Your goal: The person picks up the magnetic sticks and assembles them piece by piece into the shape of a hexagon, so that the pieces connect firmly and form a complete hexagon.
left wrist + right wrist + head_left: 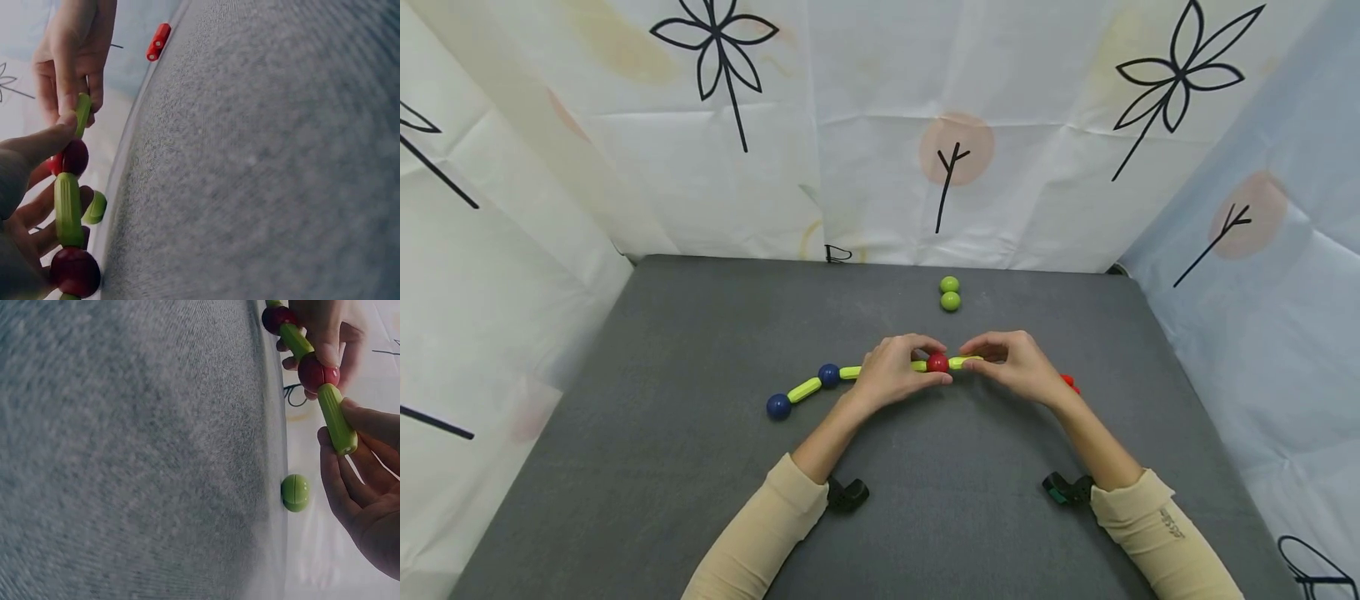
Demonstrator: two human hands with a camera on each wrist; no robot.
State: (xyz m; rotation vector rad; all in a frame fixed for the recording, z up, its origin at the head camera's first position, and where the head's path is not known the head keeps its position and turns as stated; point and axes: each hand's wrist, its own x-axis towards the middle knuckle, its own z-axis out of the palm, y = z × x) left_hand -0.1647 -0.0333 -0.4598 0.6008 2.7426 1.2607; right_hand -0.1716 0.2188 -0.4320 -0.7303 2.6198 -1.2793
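Observation:
A chain of balls and yellow-green rods stretches across the grey table, starting with a dark blue ball [778, 407] and a rod [805, 390] at its left end. My left hand [898, 371] pinches a red ball [937, 362] near the chain's right end. On the last yellow-green rod [338, 419], the fingers of my right hand [1011, 364] grip the outer part; its inner end meets the red ball. Another dark red ball [75, 272] belongs to the chain but is hidden behind the left hand in the head view.
Two green balls [951, 301] sit behind the hands, towards the table's back edge. Red rods [159, 42] lie to the right, partly covered by the right forearm in the head view. White patterned cloth [880, 167] surrounds the table [700, 500].

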